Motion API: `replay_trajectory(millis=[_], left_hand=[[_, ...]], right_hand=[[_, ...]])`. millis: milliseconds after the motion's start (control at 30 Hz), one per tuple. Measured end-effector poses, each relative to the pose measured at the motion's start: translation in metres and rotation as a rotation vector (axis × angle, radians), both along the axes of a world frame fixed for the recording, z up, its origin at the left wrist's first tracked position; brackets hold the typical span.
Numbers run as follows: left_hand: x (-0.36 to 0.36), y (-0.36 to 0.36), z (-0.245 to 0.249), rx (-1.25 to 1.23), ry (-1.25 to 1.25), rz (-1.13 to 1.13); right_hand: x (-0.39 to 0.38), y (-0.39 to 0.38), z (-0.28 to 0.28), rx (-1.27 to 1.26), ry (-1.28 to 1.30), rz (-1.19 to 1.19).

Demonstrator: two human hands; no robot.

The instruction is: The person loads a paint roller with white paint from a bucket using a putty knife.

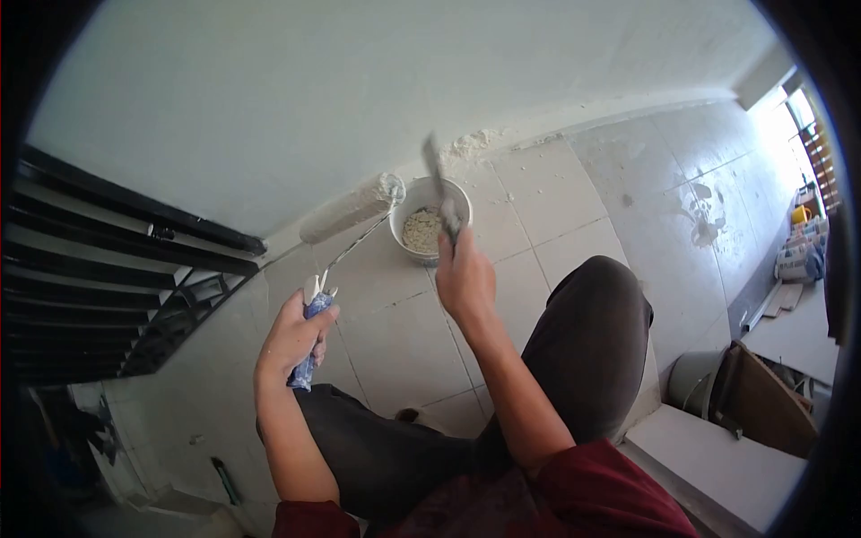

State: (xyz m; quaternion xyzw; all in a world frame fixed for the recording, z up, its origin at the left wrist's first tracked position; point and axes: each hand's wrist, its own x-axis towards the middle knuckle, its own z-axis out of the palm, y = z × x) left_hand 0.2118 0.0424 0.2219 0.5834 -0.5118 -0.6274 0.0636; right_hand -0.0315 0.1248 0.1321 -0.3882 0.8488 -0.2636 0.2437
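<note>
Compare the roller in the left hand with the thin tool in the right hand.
The roller has a thick pale head on a wire frame; the thin tool is slim, grey and blurred. The roller slants up left of the bucket; the thin tool stands nearly upright over it. Both are gripped, by the left hand and right hand.
</note>
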Motion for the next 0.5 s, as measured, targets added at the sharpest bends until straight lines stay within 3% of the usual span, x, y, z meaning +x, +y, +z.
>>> replay_trajectory(millis=[67,100,167,200,300,333,400,500], left_hand=[[0.005,-0.002,0.0,0.004,-0.013,-0.018],[0.006,-0.003,-0.001,0.007,-0.026,-0.052],[0.003,-0.001,-0.002,0.017,-0.032,-0.058],[0.001,0.0,-0.002,0.018,-0.034,-0.06],[-0.001,-0.003,-0.02,-0.083,-0.2,-0.112],[0.002,-0.006,-0.022,-0.069,-0.176,-0.123],[0.009,-0.013,-0.022,-0.009,-0.147,-0.087],[0.01,-0.012,-0.018,0.037,-0.115,-0.063]], right_hand=[[-0.001,-0.003,0.02,-0.649,-0.018,-0.125],[0.003,-0.004,0.018,-0.644,-0.02,-0.125],[0.009,-0.004,0.005,-0.171,-0.032,-0.021],[0.008,-0.001,-0.029,0.048,0.0,0.135],[0.01,0.001,-0.058,0.139,0.025,0.07],[0.009,0.001,-0.036,0.14,0.027,0.072],[0.01,-0.002,0.004,-0.141,0.009,-0.084],[0.021,-0.002,-0.007,-0.159,-0.052,-0.069]])
